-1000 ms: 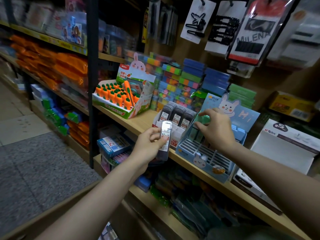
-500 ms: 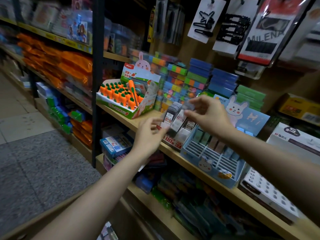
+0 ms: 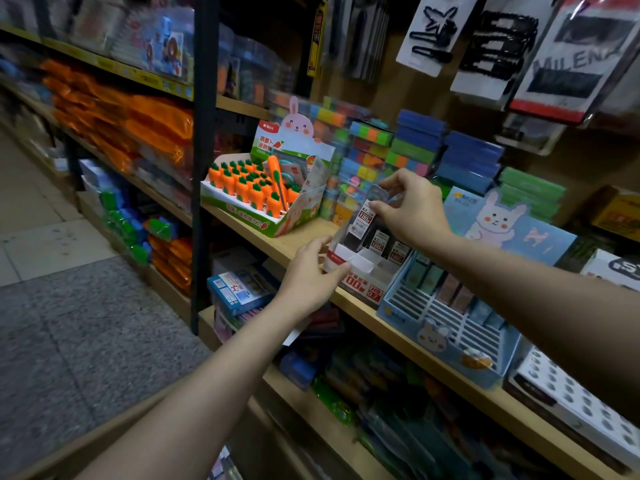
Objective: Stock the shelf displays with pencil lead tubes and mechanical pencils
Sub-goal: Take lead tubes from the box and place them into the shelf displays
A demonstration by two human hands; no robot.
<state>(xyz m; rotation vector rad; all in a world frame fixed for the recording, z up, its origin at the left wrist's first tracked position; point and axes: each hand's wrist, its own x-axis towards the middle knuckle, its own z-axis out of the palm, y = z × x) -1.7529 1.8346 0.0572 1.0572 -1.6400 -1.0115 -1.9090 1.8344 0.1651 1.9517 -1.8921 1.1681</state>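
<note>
The right hand pinched a lead tube by its top, poised over the white box, while the left hand gripped the box's front corner to steady it on the shelf.

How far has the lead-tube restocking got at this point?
Done: a few tubes already stand at the back of the white lead box. In hand: the right hand holds one tube above the box, the left hand steadying its front corner. Left: the front compartments look empty, and the blue rabbit display is mostly unfilled.
</note>
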